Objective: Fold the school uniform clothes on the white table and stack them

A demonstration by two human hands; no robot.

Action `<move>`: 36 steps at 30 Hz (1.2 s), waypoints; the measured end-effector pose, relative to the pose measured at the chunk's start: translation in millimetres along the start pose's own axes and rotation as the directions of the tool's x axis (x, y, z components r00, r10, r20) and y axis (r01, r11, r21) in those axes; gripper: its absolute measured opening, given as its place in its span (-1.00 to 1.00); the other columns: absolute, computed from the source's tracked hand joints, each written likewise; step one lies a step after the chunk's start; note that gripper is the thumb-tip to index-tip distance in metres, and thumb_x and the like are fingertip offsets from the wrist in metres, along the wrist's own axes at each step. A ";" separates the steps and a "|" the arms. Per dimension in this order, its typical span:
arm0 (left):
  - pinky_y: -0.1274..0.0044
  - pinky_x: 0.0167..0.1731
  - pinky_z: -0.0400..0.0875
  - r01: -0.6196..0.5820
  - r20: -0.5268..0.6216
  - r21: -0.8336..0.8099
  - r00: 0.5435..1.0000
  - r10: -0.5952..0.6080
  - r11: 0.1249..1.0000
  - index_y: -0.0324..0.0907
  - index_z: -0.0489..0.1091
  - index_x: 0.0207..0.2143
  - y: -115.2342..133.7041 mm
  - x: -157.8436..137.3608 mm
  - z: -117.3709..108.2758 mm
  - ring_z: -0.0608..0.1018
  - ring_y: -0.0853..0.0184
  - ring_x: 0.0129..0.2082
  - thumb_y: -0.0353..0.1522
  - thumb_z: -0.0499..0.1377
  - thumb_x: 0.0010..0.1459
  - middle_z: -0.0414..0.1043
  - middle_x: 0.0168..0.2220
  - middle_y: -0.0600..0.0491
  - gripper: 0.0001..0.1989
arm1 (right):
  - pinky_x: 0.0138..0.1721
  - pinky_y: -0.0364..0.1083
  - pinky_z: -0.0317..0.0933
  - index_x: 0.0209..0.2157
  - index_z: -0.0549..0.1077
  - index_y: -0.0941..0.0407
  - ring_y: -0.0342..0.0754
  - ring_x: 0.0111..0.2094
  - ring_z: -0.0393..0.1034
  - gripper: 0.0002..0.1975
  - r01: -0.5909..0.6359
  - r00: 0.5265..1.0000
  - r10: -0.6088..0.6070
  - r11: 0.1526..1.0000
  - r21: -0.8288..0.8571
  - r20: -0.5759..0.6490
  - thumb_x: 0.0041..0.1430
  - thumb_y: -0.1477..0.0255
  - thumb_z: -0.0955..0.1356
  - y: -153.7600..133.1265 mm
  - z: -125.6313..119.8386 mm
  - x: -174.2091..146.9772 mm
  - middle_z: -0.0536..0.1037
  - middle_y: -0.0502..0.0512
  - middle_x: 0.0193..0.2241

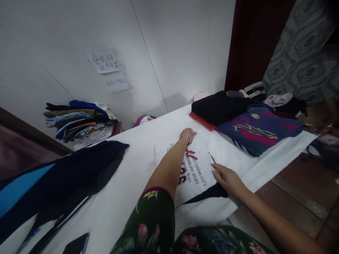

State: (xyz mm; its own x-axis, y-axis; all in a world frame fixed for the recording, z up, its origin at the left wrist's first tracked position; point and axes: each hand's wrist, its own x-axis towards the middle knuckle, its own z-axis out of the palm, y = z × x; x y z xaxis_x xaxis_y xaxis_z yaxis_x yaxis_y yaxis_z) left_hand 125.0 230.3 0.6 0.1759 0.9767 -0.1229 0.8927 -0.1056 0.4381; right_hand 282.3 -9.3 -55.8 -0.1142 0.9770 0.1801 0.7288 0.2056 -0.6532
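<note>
A white shirt (pixel 197 176) with red and black lettering lies folded on the white table, with black fabric (pixel 208 194) showing under its near edge. My left hand (pixel 187 134), a bracelet at the wrist, reaches across the print to the shirt's far side. Its fingers are closed on the white cloth there, though the fingertips are small in view. At the right edge of the shirt, my right hand (pixel 225 178) pinches the fabric between thumb and fingers. My left forearm covers part of the lettering.
On the white table (pixel 135 155), a dark garment with a blue panel (pixel 60 180) lies left, near a phone (pixel 76 244). Folded clothes, including a black one (pixel 219 106) and a purple patterned sweater (pixel 259 128), sit right. Another clothing stack (pixel 82 121) stands by the wall.
</note>
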 end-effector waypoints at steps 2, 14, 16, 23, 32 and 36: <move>0.55 -0.22 0.31 -0.045 -0.001 -0.027 0.999 0.045 0.999 -0.14 0.53 -0.23 -2.9 0.1 -6.4 0.53 0.27 -0.15 -0.13 0.14 0.15 0.56 -0.14 0.00 -0.68 | -0.04 0.12 0.32 0.01 0.45 0.08 0.13 -0.06 0.45 -0.59 -0.007 1.000 0.007 1.000 -0.020 0.024 0.22 0.26 0.19 -0.9 -2.1 0.7 0.53 0.17 -0.03; 0.41 0.03 0.22 -0.064 -0.123 0.062 0.990 0.071 0.996 -0.20 0.44 0.00 -46.3 -56.8 -63.2 0.43 0.14 0.05 -0.13 0.06 0.20 0.43 0.06 -0.09 -0.56 | 0.00 0.15 0.27 0.04 0.43 0.06 0.16 0.00 0.38 -0.60 0.128 0.991 -0.130 0.964 -0.231 0.004 0.26 0.28 0.18 -23.1 -29.3 6.2 0.47 0.25 0.01; 0.35 0.14 0.12 -0.105 -0.152 0.152 0.980 0.129 0.983 -0.17 0.35 0.09 -48.2 -75.5 -58.3 0.34 0.14 0.15 -0.11 0.02 0.23 0.33 0.16 -0.09 -0.51 | 0.13 0.19 0.15 0.15 0.33 0.07 0.18 0.18 0.18 -0.55 0.260 0.956 -0.285 0.934 -0.246 -0.072 0.26 0.29 0.20 -36.2 -33.3 10.0 0.29 0.26 0.19; 0.10 0.23 -0.13 -0.142 0.057 0.285 0.990 0.131 0.948 -0.07 0.04 0.28 -55.6 -103.0 -20.6 0.05 0.15 0.32 0.02 -0.13 0.22 -0.02 0.34 -0.04 -0.34 | 0.22 0.30 -0.11 0.27 0.14 0.17 0.22 0.32 -0.15 -0.41 0.468 0.882 -0.447 0.784 -0.408 0.153 0.28 0.20 0.20 -37.8 24.1 0.7 0.08 0.29 0.30; 0.15 0.25 -0.12 -0.094 -0.038 0.180 0.994 0.102 0.979 -0.14 0.06 0.27 -55.1 -102.5 -26.5 0.03 0.17 0.33 -0.06 -0.12 0.24 -0.04 0.34 -0.08 -0.37 | 0.24 0.28 -0.17 0.25 0.19 0.16 0.21 0.32 -0.15 -0.38 0.407 0.907 -0.322 0.836 -0.369 0.271 0.27 0.12 0.19 -38.1 24.5 -6.8 0.06 0.28 0.30; 0.20 0.26 -0.13 -0.111 -0.193 0.106 0.972 0.130 0.988 -0.12 0.12 0.25 -56.3 -137.7 -42.2 0.03 0.20 0.33 -0.12 -0.12 0.29 0.00 0.33 -0.06 -0.46 | 0.23 0.27 -0.13 0.29 0.12 0.09 0.16 0.32 -0.13 -0.40 0.371 0.922 -0.318 0.890 -0.267 0.220 0.31 0.12 0.11 -58.2 0.6 21.2 0.06 0.25 0.31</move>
State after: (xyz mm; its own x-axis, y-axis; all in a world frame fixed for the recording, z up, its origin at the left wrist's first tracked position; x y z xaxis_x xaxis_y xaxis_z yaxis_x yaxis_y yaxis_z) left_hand 33.0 109.7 30.5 0.2070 0.9722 0.1097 0.9064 -0.2328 0.3524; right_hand 237.1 -0.5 -14.4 -0.4858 0.8479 0.2122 0.7862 0.5300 -0.3178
